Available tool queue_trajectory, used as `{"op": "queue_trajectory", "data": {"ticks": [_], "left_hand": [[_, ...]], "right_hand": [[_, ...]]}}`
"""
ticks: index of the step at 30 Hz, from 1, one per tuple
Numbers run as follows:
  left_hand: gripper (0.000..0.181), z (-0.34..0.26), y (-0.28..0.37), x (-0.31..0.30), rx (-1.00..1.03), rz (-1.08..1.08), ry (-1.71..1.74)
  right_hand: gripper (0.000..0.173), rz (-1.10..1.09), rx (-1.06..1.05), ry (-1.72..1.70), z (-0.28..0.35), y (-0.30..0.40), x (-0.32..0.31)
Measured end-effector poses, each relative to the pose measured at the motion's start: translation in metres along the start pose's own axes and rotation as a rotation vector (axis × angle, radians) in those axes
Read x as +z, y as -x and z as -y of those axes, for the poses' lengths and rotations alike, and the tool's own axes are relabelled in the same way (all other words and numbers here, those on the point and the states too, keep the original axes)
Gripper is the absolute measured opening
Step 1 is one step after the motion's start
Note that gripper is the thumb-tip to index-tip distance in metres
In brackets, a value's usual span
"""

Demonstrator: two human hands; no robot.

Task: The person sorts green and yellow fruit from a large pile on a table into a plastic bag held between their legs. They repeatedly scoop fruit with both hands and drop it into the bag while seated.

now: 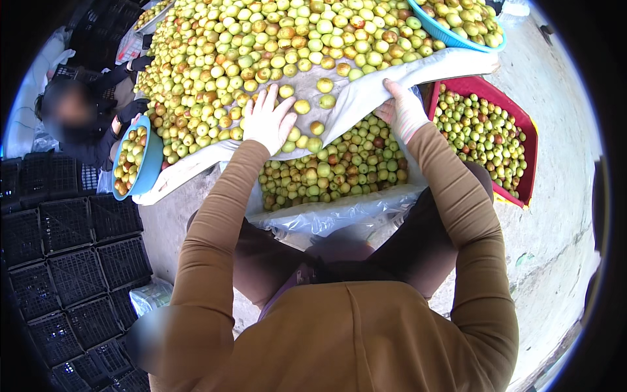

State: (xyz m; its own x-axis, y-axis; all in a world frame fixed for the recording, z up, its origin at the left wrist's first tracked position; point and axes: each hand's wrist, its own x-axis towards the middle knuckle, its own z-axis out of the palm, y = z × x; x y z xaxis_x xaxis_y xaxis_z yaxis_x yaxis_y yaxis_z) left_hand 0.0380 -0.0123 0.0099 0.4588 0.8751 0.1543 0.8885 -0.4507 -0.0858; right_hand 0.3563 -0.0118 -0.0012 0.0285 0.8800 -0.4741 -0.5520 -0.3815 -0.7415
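A large heap of green and reddish-brown jujube-like fruits [235, 49] lies on a pale cloth [360, 93] with a raised front edge. My left hand [268, 120], palm down with fingers apart, rests at the heap's front edge among loose fruits; it grips none that I can see. My right hand [404, 110] pinches the cloth's edge between thumb and fingers. Below the cloth, between my knees, stands a container lined with clear plastic [338, 213], holding many of the same fruits [338, 169].
A red tub [531, 147] of fruits stands at the right. A blue basket [453, 36] of fruits sits at the top right, a blue basin [153, 157] at the left beside a person in dark clothes and gloves. Black plastic crates [68, 225] line the lower left.
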Motion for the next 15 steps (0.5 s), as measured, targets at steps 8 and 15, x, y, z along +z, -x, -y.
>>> {"op": "queue_trajectory", "data": {"ticks": [8,15], "left_hand": [[0.050,-0.018,0.059,-0.003,0.071,0.011,0.126],[0.061,0.036,-0.008,-0.004,-0.416,-0.250,0.012]], "right_hand": [[0.050,0.023,0.008,-0.017,0.001,0.004,0.000],[0.045,-0.002,-0.001,-0.003,0.001,0.006,0.005]]}}
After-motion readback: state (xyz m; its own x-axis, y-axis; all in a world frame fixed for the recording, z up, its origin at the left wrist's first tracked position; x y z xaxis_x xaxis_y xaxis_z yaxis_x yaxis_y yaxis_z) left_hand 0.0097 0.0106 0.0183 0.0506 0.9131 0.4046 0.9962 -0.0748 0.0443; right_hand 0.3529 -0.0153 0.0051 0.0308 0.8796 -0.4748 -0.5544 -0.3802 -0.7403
